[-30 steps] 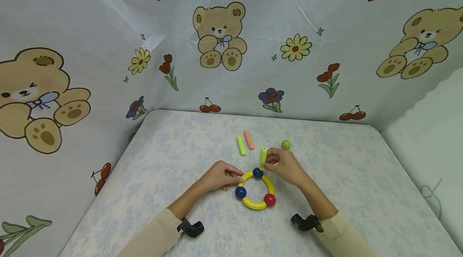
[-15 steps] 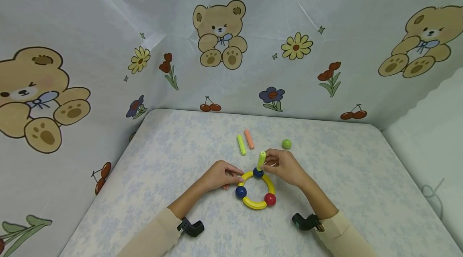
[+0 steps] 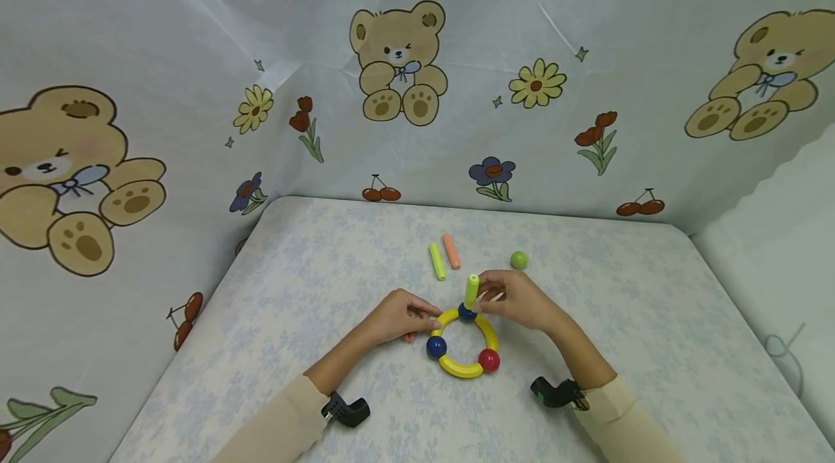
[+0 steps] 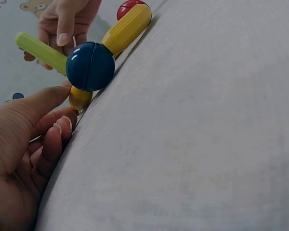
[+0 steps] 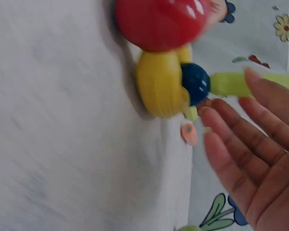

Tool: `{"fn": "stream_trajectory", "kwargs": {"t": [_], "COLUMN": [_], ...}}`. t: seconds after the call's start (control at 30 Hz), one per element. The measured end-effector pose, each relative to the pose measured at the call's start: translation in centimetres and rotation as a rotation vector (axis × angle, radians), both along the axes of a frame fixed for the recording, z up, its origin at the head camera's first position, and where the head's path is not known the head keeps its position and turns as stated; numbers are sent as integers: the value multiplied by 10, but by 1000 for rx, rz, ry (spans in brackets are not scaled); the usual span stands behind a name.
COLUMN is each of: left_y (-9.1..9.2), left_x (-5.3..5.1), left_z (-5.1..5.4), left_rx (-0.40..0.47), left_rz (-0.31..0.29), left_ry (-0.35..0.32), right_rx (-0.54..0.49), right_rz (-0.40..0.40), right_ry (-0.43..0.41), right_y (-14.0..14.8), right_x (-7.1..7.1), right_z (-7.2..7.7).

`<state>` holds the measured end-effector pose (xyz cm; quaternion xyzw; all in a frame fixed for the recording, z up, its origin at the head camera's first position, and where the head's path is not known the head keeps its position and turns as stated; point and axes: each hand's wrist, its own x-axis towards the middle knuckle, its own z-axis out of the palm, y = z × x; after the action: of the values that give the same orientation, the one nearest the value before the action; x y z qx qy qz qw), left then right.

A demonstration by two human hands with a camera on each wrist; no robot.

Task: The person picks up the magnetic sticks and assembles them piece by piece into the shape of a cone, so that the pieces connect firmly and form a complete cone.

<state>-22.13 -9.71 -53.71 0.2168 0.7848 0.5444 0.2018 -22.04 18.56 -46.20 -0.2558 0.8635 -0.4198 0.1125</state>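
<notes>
A ring of yellow curved magnetic rods (image 3: pixel 461 369), joined by blue balls (image 3: pixel 436 347) and a red ball (image 3: pixel 488 360), lies on the table. My left hand (image 3: pixel 399 316) pinches the yellow curved rod (image 4: pixel 80 98) at the ring's upper left between thumb and fingers. On the far blue ball (image 5: pixel 196 84) a light green straight rod (image 3: pixel 472 290) stands up. Beside it is my right hand (image 3: pixel 518 298), its fingers loosely spread in the right wrist view, the thumb close to the rod. Whether the thumb still touches the rod is hard to tell.
Behind the ring lie another light green rod (image 3: pixel 437 261) and an orange rod (image 3: pixel 451 251). A green ball (image 3: pixel 519 260) sits beyond my right hand. Under the left fingers, part of an orange-pink piece may show. A bear-print cloth (image 3: pixel 424 159) hangs behind the table.
The green rod has come down slightly and leftward onto the far blue ball. My right hand has loosened and drawn slightly right. My left hand keeps its place on the ring.
</notes>
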Motion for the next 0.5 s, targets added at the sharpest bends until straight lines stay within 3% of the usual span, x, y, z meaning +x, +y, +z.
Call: {"fn": "stream_trajectory", "kwargs": {"t": [0.1,0.27,0.5], "left_y": [0,0,1], "left_x": [-1,2,2], "left_z": [1,4,4], "left_rx": [-7,-8,-8], "left_rz": [4,18,17], "left_ry": [6,-2,-8], "right_rx": [43,54,63], "right_rz": [-13,-128,-206], "right_ry": [1,1,18], "right_y": [6,10,2], "right_x": [-8,-25,-51], "right_z": [2,1,-14]}}
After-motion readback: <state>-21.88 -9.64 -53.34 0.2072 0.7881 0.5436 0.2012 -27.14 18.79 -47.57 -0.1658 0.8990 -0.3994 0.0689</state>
